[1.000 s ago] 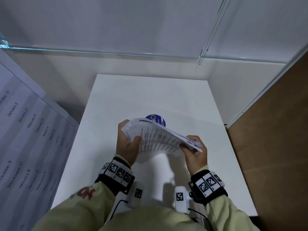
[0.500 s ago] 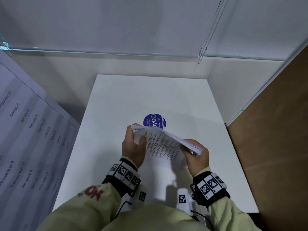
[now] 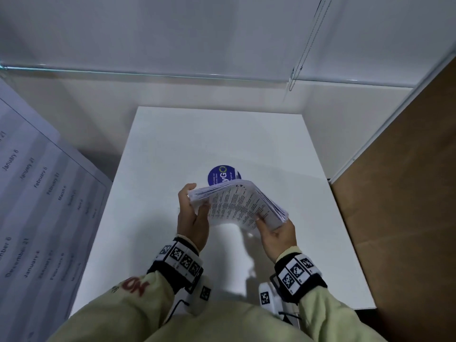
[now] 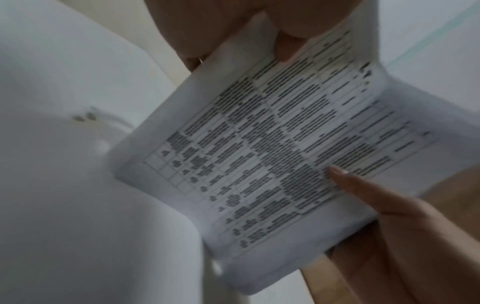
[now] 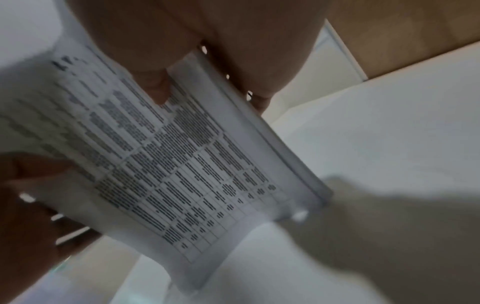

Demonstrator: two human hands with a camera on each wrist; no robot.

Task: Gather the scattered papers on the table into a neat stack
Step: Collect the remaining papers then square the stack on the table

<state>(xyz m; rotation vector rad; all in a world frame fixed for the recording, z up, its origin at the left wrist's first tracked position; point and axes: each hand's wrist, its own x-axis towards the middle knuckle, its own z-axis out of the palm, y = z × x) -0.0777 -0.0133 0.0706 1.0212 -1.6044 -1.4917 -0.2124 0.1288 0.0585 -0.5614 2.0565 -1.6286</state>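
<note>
A stack of printed papers with table text is held above the white table, tilted down toward me. My left hand grips its left edge, thumb on the printed face. My right hand holds the right edge, thumb on top and fingers beneath. In the left wrist view the printed sheet fills the middle, with my thumb at the top and the other hand's fingers on its face. The right wrist view shows the stack's edge pinched under my thumb. No loose papers lie on the table.
A round blue sticker sits on the table just beyond the stack. A large printed calendar sheet lies at the left. A brown board stands along the right. A glass partition and white wall are behind the table.
The stack has shifted slightly right and turned, its left edges now more even. Both hands have kept their hold and moved a little with it.
</note>
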